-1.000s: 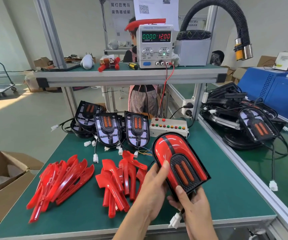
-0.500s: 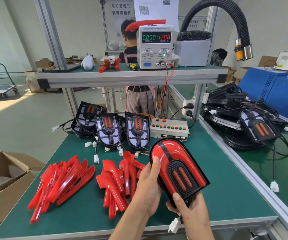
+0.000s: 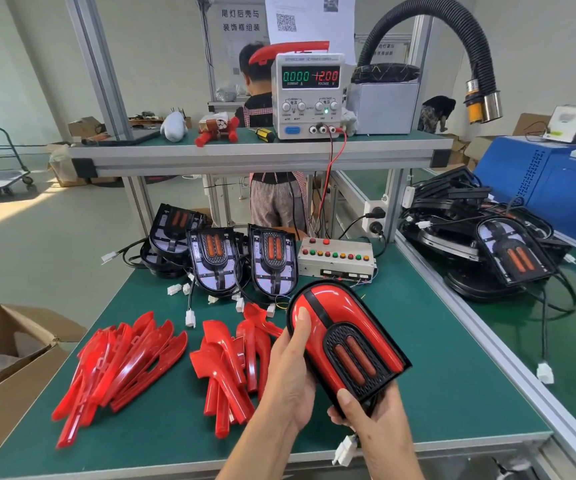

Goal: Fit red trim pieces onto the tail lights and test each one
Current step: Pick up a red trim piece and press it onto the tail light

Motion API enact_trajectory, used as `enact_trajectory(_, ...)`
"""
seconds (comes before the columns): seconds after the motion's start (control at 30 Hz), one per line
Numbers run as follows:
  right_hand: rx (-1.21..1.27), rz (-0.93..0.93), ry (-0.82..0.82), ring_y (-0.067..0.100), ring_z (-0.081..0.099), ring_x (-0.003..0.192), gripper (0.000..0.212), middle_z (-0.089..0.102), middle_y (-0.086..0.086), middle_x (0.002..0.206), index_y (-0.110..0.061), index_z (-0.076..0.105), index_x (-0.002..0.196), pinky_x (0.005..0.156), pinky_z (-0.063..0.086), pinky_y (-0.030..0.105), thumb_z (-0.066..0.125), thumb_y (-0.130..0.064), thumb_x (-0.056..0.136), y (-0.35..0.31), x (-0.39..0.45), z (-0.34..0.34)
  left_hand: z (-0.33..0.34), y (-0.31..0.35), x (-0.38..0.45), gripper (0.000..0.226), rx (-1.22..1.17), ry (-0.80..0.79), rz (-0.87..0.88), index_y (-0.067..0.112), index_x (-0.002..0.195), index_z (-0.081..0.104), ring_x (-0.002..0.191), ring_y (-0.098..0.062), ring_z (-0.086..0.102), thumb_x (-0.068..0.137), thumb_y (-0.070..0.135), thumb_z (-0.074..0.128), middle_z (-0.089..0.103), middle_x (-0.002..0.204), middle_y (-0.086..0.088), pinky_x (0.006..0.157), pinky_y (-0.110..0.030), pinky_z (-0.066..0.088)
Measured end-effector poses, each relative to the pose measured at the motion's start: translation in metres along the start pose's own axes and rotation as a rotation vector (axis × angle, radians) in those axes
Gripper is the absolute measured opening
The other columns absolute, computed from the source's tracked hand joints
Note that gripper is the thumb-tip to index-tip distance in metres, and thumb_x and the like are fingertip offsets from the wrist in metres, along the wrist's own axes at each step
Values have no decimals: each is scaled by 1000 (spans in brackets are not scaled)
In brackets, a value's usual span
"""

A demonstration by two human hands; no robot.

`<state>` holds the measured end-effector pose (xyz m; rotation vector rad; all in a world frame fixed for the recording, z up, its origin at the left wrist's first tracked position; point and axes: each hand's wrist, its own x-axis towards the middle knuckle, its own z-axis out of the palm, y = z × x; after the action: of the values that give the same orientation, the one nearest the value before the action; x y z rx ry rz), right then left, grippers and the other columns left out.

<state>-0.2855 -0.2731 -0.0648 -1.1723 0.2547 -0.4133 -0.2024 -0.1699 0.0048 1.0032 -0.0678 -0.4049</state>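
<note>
Head cam: both hands are holding 1 tail light (image 3: 345, 344) up over the green bench (image 3: 453, 358), red trim already sitting on both sides of it. The left hand (image 3: 291, 372) is wrapping around the left edge with the thumb pressing down on the trim, and the right hand (image 3: 371, 422) is cupping the bottom end, thumb pinching the black grille corner. If you're doing this step, I'd be running that thumb along the seam until every clip is seating flush, then plugging the dangling white connector (image 3: 343, 452) into the button test box (image 3: 337, 259). Containers: the open cardboard box (image 3: 13, 368) on the left is holding something pale, can't tell what.
</note>
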Motion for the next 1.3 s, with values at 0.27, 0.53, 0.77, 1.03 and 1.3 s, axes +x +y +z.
enact_trajectory(0.27,-54,23,9,34,69,61,58,76,11,93,-15,51,129,56,61,34,74,6,80,-2,-6,-1,-5,-3,1,52,-54,12,-17,7,124,69,118,-32,67,88,44,67,71,122,-16,110,-52,46)
enact_trajectory(0.53,-85,40,9,37,72,67,67,76,9,99,-19,51,131,60,62,36,80,-12,71,-4,-4,-1,-7,-5,3,49,-47,4,-26,7,122,71,117,-32,67,87,42,70,72,121,-16,110,-54,45)
enact_trajectory(0.77,-133,145,-5,34,76,93,50,78,12,105,-14,58,125,69,64,40,78,-6,81,-11,3,-3,-7,-3,4,46,-9,-4,24,13,113,76,113,-29,70,81,46,75,73,119,-15,107,-51,48)
enact_trajectory(1.03,-835,-218,158,-10,42,126,66,49,-23,134,-43,50,137,114,32,32,46,-82,84,-82,23,-20,-8,-5,0,48,145,-28,62,13,117,73,114,-26,69,87,50,70,74,118,-12,103,-41,50)
enact_trajectory(1.3,-925,-151,-295,-7,64,103,21,73,-23,106,-34,74,108,99,49,25,71,-47,92,-118,88,29,1,-14,-1,44,231,-79,80,16,124,69,118,-27,67,92,46,69,73,121,-11,108,-48,47)
